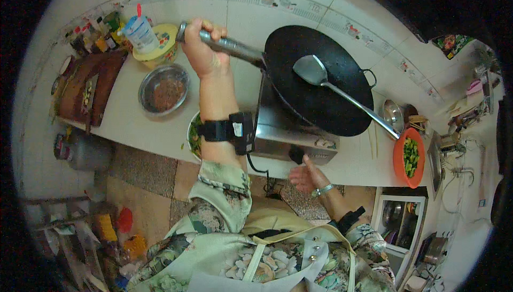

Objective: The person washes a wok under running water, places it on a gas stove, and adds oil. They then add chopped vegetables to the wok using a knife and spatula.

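Note:
My left hand (206,51) grips the long metal handle (244,52) of a black wok (320,99). The wok is on a stainless steel gas stove (272,133) and looks empty of food. A metal wok spatula (312,70) rests in it, its shaft reaching over the rim towards an orange bowl (400,151) of chopped greens (411,157). At the stove's front, my right hand (308,177) is beside the black control knob (296,153), thumb close to it and fingers spread. Whether the thumb touches the knob I cannot tell.
A metal bowl of minced meat (168,93) stands left of my forearm, which partly hides a bowl of greens (195,135). A cleaver (90,99) lies on the wooden chopping board (110,71). Sauce bottles (94,37) line the wall; chopsticks (373,139) lie right of the stove.

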`<act>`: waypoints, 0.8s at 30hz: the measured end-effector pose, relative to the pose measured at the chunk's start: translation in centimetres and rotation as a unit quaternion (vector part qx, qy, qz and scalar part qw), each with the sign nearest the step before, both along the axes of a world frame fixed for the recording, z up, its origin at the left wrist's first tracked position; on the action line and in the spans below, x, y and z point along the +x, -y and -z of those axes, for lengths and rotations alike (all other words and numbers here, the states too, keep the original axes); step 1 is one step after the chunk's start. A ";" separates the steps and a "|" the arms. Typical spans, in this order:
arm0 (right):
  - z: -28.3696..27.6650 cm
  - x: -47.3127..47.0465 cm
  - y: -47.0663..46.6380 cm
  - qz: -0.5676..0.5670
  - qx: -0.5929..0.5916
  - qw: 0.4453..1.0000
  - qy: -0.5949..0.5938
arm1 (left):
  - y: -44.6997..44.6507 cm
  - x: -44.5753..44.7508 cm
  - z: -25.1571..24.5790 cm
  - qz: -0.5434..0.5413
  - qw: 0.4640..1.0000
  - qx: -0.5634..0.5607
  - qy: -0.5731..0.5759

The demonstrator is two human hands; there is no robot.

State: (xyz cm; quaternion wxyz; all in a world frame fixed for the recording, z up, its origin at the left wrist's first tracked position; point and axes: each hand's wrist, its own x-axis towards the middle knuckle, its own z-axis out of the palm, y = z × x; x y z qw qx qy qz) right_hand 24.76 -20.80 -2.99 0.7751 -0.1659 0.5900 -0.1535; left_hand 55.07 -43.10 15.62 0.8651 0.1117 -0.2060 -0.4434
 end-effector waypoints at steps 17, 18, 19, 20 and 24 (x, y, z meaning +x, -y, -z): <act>3.5 -0.2 0.1 0.144 -0.039 0.989 -0.001 | 1.6 1.7 4.8 0.018 0.998 0.049 -0.021; 3.4 -0.2 0.1 0.155 -0.039 0.987 -0.023 | 1.5 1.6 4.8 0.013 0.999 0.047 -0.017; 3.3 -0.1 0.2 0.163 -0.038 0.985 -0.025 | 1.7 1.6 5.0 0.015 0.998 0.059 -0.026; 3.0 0.0 0.3 0.161 -0.038 0.985 -0.050 | 1.7 1.4 5.0 0.013 0.997 0.070 -0.032; 2.5 0.4 0.3 0.171 -0.033 0.984 -0.042 | 2.5 1.6 5.4 0.030 0.997 0.071 -0.030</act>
